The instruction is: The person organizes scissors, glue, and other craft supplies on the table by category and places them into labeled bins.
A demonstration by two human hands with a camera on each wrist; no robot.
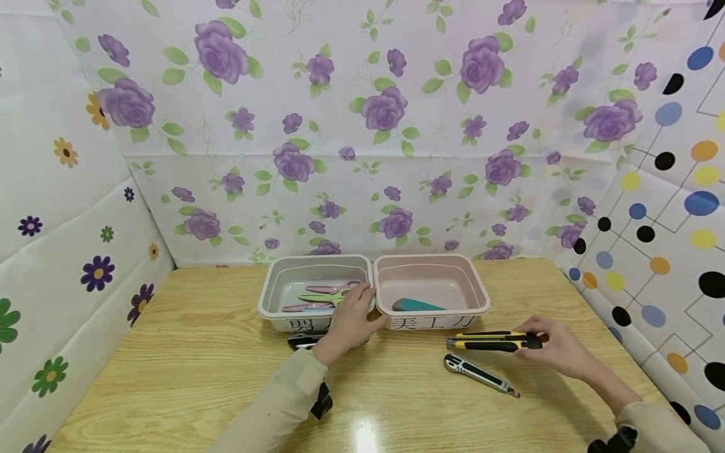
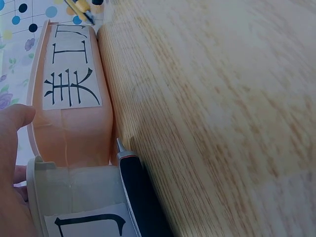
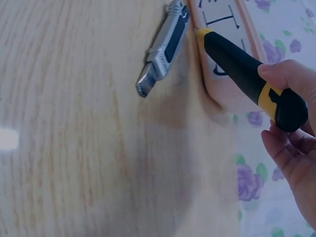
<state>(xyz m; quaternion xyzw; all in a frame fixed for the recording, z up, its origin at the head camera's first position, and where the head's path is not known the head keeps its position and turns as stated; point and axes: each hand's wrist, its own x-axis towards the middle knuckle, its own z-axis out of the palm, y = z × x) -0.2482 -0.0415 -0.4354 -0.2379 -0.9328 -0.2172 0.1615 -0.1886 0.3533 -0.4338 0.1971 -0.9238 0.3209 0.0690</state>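
My right hand (image 1: 557, 347) pinches the end of a yellow-and-black utility knife (image 3: 234, 64) between thumb and fingers, in front of the pink bin (image 1: 430, 263). Below it on the table lies a silver-and-black utility knife (image 1: 478, 374), seen also in the right wrist view. My left hand (image 1: 352, 319) rests at the right front corner of the grey bin (image 1: 270, 286), its fingers over the rim beside green scissors (image 1: 323, 297) and its thumb toward the pink bin. A black knife (image 2: 143, 197) lies along the grey bin's front, partly hidden by my left wrist.
The bins stand side by side at the table's back, with character labels (image 1: 433, 322) on their fronts. Pink-handled scissors (image 1: 325, 289) and others lie in the grey bin; a teal cutter (image 1: 416, 305) lies in the pink one. Flowered cloth (image 1: 340, 189) hangs behind the wooden table (image 1: 198, 352).
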